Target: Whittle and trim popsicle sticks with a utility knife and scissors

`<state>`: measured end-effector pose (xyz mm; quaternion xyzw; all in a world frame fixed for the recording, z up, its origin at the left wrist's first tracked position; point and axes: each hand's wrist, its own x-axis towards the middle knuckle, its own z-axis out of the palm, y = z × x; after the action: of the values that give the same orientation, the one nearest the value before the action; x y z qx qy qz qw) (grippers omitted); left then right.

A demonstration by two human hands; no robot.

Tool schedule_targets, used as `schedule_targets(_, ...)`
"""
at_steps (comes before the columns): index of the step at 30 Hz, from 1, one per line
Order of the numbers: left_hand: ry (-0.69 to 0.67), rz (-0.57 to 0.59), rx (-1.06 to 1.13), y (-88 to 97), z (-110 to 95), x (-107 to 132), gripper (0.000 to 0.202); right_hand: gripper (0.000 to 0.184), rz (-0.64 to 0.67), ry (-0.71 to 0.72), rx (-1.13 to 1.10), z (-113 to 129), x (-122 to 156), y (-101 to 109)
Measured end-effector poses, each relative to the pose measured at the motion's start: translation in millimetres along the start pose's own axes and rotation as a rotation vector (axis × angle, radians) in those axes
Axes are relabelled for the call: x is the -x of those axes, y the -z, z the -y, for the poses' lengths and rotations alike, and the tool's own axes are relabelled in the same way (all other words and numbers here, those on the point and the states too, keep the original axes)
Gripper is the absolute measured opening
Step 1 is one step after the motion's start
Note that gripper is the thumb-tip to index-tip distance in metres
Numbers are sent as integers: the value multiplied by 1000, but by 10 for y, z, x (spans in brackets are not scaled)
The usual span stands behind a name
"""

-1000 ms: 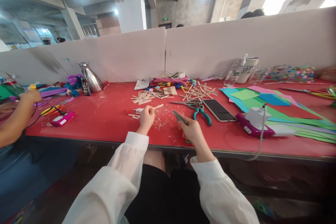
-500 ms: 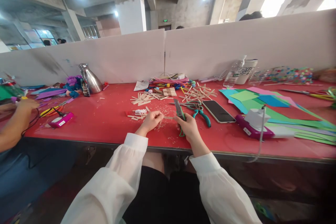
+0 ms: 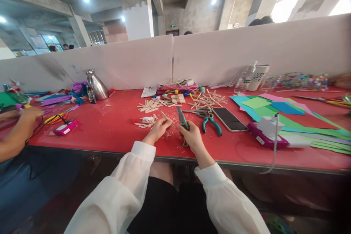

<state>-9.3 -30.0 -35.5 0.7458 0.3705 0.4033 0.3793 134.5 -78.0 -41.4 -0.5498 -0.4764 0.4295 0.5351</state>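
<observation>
Left hand (image 3: 158, 130) is closed in a pinch, thumb and forefinger on a thin wooden craft stick (image 3: 164, 115); it pokes up and away from me out of the grip. Right hand (image 3: 192, 136), just beside it, is wrapped round a green-handled utility knife (image 3: 180, 113), blade pointing away from me. Can't tell whether blade and stick touch. My read on the stick: near weightless, stiff along the grain, dry so not slippery, but likely to split or snap if bent sideways. Best hold is low on the near end, short pinch, fingertips well behind any edge. Knife should be rigid and light, its thin blade brittle under twist; hold the handle only. Wood shavings (image 3: 173, 111) lie just beyond both hands, loose craft sticks (image 3: 149, 105) past my left. Teal-handled pliers (image 3: 217, 128) sit right of my right hand, smartphone (image 3: 230, 119) past them.
</observation>
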Motion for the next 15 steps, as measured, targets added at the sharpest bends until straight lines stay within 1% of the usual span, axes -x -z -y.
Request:
schedule_targets(3, -61, -24, -119, -29, -30, 15, 37, 29, -28, 24, -31, 37, 7, 30)
schedule_targets(6, -118, 3, -242, -91, -78, 29, 28, 29, -52, 52, -63, 88, 5, 56)
schedule_targets(9, -150, 10, -330, -133, -112, 36, 25, 29, -95, 65, -88, 109, -18, 76)
schedule_targets(13, -158, -35, -381, -105, -129, 43, 19, 28, -156, 75, -106, 94, -35, 95)
schedule_targets(15, -142, -85, -386, -74, -128, 41, 18, 26, -174, 94, -113, 85, -9, 99)
